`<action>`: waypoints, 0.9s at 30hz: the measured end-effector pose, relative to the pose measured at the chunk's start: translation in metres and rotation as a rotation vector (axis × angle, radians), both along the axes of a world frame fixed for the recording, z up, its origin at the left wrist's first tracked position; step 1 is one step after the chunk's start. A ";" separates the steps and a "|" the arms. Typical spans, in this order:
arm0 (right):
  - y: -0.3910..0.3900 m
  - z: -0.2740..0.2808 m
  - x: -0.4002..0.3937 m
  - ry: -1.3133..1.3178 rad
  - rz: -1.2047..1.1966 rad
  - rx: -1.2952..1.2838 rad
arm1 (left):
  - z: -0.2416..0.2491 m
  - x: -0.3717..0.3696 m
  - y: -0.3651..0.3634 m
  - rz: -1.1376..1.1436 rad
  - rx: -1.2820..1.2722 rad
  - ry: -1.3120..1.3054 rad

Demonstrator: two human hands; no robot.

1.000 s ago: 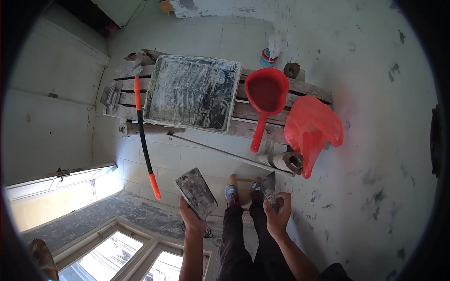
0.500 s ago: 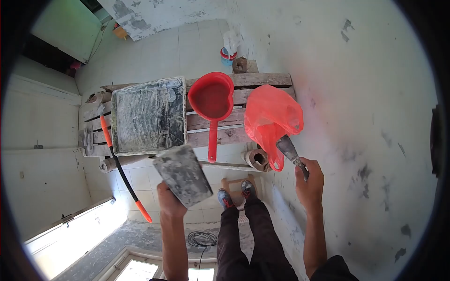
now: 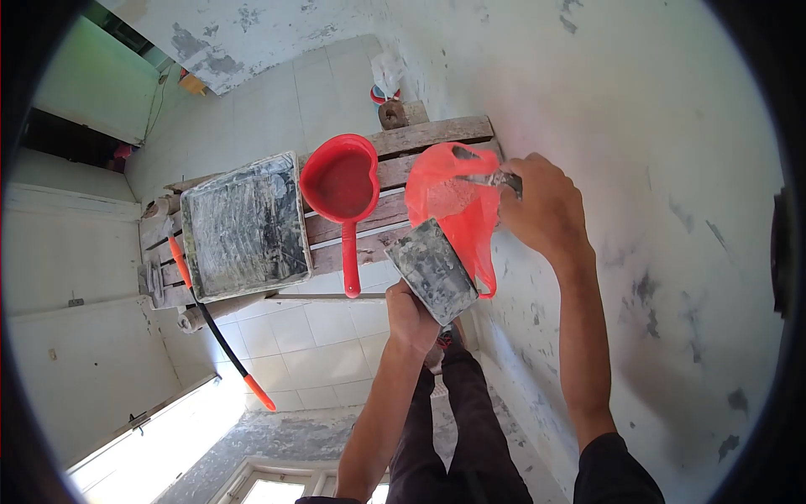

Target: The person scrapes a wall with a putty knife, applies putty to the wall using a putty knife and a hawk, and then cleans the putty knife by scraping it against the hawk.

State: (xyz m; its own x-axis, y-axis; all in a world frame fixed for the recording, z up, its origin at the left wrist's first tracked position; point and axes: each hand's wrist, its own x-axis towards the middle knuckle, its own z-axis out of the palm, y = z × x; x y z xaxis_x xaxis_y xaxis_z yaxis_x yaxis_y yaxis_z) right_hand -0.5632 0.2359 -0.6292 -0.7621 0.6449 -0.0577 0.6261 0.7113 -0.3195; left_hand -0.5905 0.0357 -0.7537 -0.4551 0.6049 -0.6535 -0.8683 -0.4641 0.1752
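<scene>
My left hand grips a grey, plaster-smeared rectangular board from below, its top corner over the lower part of the red plastic bag. Closed round the handle of a putty knife, my right hand is at the bag's upper right. The knife's blade points left into the bag's opening, and its tip is hard to make out. To the left of the bag lies a red heart-shaped dipper with its handle toward me.
A plaster-coated tray lies on the wooden plank platform. An orange-and-black rod leans at its left. A brown roll and a small bucket are beyond. The patched wall rises on the right.
My left hand has carried the board right, up to the bag. My right hand has moved the putty knife upward to the bag's opening. The view has shifted slightly.
</scene>
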 end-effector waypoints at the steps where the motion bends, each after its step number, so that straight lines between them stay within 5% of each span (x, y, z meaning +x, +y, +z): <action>1: -0.005 0.000 0.006 0.003 0.000 0.001 | 0.002 -0.001 0.003 0.000 0.001 0.003; 3: -0.015 0.000 0.020 -0.217 -0.028 -0.075 | 0.003 -0.002 0.010 0.016 -0.031 0.064; 13: -0.009 -0.063 0.021 -0.209 -0.031 -0.084 | -0.018 -0.023 0.033 0.000 -0.069 0.101; 17: -0.014 -0.019 0.035 -0.308 0.008 -0.160 | -0.012 -0.028 0.031 0.019 -0.074 0.104; 19: -0.022 -0.001 0.048 0.171 -0.134 -0.163 | -0.011 -0.030 0.029 0.019 -0.084 0.116; 22: -0.014 0.001 0.048 0.505 -0.202 -0.169 | -0.013 -0.031 0.025 0.029 -0.063 0.078; 27: -0.006 0.025 0.049 0.140 -0.129 -0.191 | -0.001 -0.024 0.020 0.037 -0.094 0.115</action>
State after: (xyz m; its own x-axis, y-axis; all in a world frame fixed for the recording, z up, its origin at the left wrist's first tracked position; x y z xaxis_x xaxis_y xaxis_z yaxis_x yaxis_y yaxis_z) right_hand -0.5146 0.2298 -0.6042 -0.6835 0.7246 -0.0876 0.6479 0.5471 -0.5301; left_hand -0.6144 0.0560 -0.7548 -0.5512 0.5244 -0.6490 -0.8224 -0.4725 0.3168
